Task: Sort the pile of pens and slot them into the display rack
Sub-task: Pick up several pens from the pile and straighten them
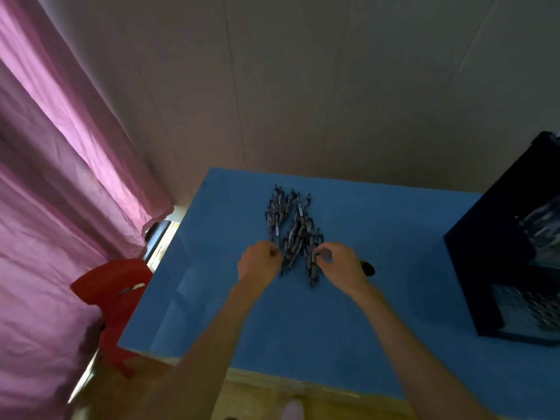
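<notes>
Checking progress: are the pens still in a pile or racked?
Piled: the pens lie heaped on the blue table, away from the display rack.

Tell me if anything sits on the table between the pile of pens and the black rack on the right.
Mostly bare blue table separates the pile of pens from the display rack. One small dark object lies just beyond the right hand, low and off to the side, not blocking a lifted carry.

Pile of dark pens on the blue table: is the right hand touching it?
Touching. The head view shows the right hand with its fingers curled onto pens at the near edge of the pile of dark pens.
</notes>
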Available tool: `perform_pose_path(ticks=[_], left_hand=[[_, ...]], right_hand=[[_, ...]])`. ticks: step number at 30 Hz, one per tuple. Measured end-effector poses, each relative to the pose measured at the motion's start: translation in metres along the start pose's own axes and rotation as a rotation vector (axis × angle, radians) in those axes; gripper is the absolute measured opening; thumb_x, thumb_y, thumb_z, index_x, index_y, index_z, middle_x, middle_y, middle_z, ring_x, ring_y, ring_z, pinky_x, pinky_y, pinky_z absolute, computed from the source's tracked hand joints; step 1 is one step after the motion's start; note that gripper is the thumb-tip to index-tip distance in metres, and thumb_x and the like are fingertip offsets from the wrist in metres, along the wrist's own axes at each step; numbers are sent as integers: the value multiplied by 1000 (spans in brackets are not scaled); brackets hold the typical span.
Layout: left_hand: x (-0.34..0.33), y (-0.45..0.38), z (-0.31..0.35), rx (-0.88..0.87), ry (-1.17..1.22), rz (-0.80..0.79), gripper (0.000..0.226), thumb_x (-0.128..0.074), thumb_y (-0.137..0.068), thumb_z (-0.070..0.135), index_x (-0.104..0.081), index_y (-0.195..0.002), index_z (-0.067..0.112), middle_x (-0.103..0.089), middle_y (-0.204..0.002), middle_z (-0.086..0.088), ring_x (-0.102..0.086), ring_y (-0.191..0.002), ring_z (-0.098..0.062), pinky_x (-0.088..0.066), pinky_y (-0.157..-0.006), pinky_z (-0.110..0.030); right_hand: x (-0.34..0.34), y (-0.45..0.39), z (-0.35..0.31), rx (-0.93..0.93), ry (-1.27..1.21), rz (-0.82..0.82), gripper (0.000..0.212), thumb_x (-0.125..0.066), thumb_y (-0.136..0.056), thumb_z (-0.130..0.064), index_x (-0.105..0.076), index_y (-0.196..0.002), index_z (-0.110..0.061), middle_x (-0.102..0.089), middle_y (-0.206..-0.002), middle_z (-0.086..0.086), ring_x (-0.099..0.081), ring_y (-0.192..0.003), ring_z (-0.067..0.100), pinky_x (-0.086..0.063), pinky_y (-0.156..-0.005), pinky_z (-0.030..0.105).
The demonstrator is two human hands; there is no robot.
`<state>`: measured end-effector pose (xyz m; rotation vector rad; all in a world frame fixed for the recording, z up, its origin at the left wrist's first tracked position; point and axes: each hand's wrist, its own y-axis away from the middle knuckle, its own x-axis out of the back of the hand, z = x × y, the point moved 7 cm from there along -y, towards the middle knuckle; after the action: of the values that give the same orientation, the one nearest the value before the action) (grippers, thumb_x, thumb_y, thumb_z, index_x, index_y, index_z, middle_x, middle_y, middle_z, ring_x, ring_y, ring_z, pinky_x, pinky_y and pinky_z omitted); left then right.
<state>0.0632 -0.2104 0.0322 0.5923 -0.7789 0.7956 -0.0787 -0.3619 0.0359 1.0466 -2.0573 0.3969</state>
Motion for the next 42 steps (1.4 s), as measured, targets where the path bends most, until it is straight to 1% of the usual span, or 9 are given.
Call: perform_pose_path(ticks=[3,15,20,24,27,29,34,38,42], left_hand=[[-13,-20,1,20,3,-25,24,-54,-93,24,-68,-80,9,-67,-74,-11,-57,-61,-22,-43,-53,-30],[-53,-72,14,6,-193,-143,18,-52,-101,29,-55,-105,11,-62,-100,-10,-62,-91,-30,-47,-67,-37],[-60,-84,14,8,-178,-232,25,-62,-92,24,-48,-73,14,-52,-71,-3,-55,-66,-21,-42,-54,-29],[-64,-88,11,18,-84,-250,40,-65,-92,25,-41,-61,15,-46,-61,-3,-45,-52,-15,-34,-44,-25],[-66,-90,9,15,-4,-254,19,-58,-98,22,-54,-93,5,-56,-83,-13,-51,-67,-19,-40,-52,-29],[-65,-89,8,20,37,-244,26,-50,-99,12,-43,-119,-3,-53,-91,-14,-52,-76,-24,-41,-59,-34],[-66,-82,8,-12,11,-261,48,-40,-98,12,-26,-142,-1,-57,-90,-11,-57,-79,-27,-44,-61,-36],[-70,-80,11,-10,-34,-238,36,-47,-99,45,-46,-113,12,-59,-91,-4,-58,-83,-24,-49,-68,-35],[-75,-80,15,-32,-128,-201,29,-52,-99,43,-53,-96,14,-59,-84,-4,-58,-75,-21,-46,-61,-31]], right_hand=[[-5,-12,4,-6,2,-17,16,-60,-99,-21,-70,-110,-16,-70,-109,-3,-64,-98,16,-53,-86,30],[-12,-38,13,-36,-51,22,16,-60,-98,-15,-71,-111,-15,-70,-111,0,-59,-96,9,-46,-86,19],[-11,-41,21,-50,-50,21,17,-60,-98,-13,-71,-111,-13,-70,-111,2,-62,-101,15,-51,-93,30],[-13,-43,31,-55,-59,9,16,-60,-99,-14,-70,-110,-15,-69,-111,0,-61,-99,10,-48,-89,19],[-12,-43,35,-54,-66,9,16,-60,-99,-15,-70,-112,-15,-69,-112,-1,-59,-97,7,-43,-86,13],[-11,-45,37,-56,-70,15,17,-60,-99,-14,-70,-112,-14,-69,-112,-1,-58,-96,8,-43,-87,16],[-11,-44,39,-53,-65,19,16,-59,-99,-15,-69,-112,-15,-68,-112,-2,-58,-97,8,-44,-87,19],[-11,-39,41,-54,-52,17,16,-60,-98,-13,-70,-111,-13,-69,-112,1,-60,-99,12,-50,-91,26],[-6,-30,47,-64,-57,21,17,-60,-98,-11,-70,-112,-14,-65,-110,-6,-58,-99,8,-46,-89,19]])
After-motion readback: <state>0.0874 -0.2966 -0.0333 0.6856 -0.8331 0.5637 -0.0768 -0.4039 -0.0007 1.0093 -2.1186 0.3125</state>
